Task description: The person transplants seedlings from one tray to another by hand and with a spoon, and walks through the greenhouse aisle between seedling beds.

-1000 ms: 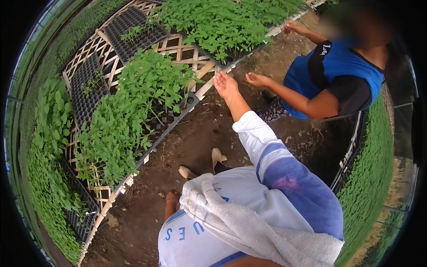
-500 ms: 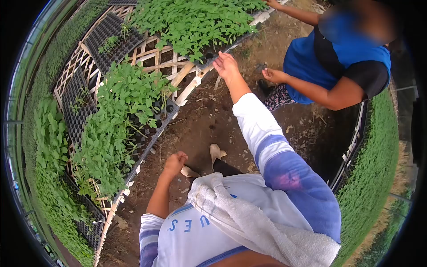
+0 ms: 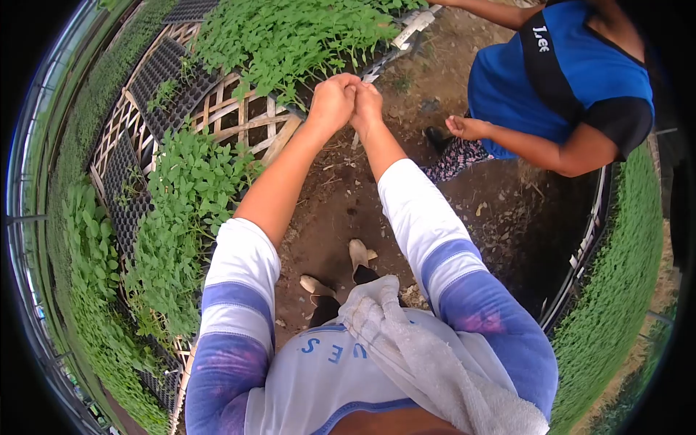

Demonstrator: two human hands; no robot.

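Observation:
My left hand (image 3: pixel 332 104) and my right hand (image 3: pixel 367 105) meet at the near edge of a bed of leafy green seedlings (image 3: pixel 290 43). Both are closed, fingertips pressed together. Whatever lies between the fingers is hidden or too small to name. Stems of the seedlings rise just beyond my knuckles. Left of my left forearm, a second group of seedlings (image 3: pixel 174 217) grows in a dark tray, partly covered by my arm.
Wooden lattice (image 3: pixel 243 119) supports the trays. Sparse black cell trays (image 3: pixel 165 87) lie further left. A co-worker in a blue shirt (image 3: pixel 500 80) stands at the right, one hand (image 3: pixel 470 128) held near the waist. Bare soil (image 3: pixel 326 210) lies underfoot; more seedlings (image 3: pixel 609 290) line the right.
My left hand has risen from low beside the tray to join my right hand at the seedlings. My right hand has closed. The co-worker has shifted slightly.

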